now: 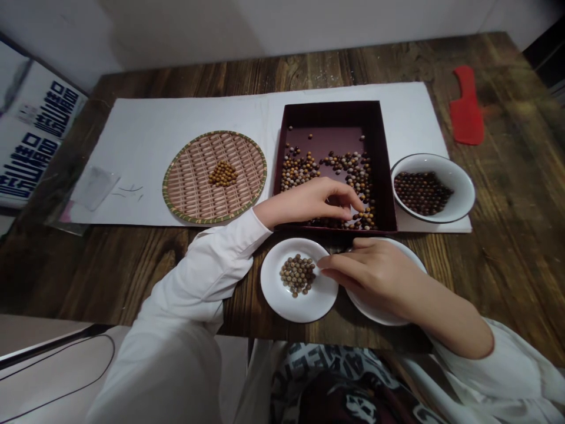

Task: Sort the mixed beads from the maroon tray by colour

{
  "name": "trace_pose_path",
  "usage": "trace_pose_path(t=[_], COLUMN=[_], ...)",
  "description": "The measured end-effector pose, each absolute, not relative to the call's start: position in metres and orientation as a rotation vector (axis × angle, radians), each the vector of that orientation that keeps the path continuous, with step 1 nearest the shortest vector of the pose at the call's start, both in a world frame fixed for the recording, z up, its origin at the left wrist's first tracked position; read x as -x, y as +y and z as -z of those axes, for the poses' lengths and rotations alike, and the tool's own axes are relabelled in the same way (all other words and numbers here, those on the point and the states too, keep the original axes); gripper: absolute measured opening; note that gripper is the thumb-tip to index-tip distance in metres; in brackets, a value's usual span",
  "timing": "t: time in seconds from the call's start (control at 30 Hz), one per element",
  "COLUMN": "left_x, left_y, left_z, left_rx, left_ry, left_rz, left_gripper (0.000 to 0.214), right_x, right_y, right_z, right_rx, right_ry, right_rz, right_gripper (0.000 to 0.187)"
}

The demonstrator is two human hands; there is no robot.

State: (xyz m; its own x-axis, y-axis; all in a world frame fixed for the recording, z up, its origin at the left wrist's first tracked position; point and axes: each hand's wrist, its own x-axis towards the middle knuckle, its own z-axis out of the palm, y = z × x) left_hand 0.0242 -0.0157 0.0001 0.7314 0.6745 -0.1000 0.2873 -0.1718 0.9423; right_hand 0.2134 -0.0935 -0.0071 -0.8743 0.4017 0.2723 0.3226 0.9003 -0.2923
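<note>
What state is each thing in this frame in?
box, open, mixed beads scattered inside
left hand, fingertips down among the box's beads
woven tray, tan beads piled at centre
bowl, holds dark beads
small plate, holds speckled beads
second plate, mostly hidden under right hand
right hand, grip unclear

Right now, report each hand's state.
Left hand: fingers pinched among beads in the tray; hold unclear.
Right hand: over a white plate, fingertips together; hold unclear.
</note>
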Motion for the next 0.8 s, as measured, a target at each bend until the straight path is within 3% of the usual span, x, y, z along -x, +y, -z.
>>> trace_pose_path(t=[0.63,0.8], left_x=[-0.023,-0.021], left_y=[-0.013,-0.013], left_z=[0.000,-0.005], left_rx=[-1.698,-1.587], left_ry=[0.697,0.669], left_rz=[-0.432,-0.455], left_gripper=[0.024,0.021], right_x=[-0.214,-0.214], right_y=[-0.093,-0.090], right_z=[0.009,0.000], right_rx=[0.512,0.705], right_ry=[-2.712,-2.494], right_rz=[-0.325,-0.236], right_gripper=[0.016,0.011])
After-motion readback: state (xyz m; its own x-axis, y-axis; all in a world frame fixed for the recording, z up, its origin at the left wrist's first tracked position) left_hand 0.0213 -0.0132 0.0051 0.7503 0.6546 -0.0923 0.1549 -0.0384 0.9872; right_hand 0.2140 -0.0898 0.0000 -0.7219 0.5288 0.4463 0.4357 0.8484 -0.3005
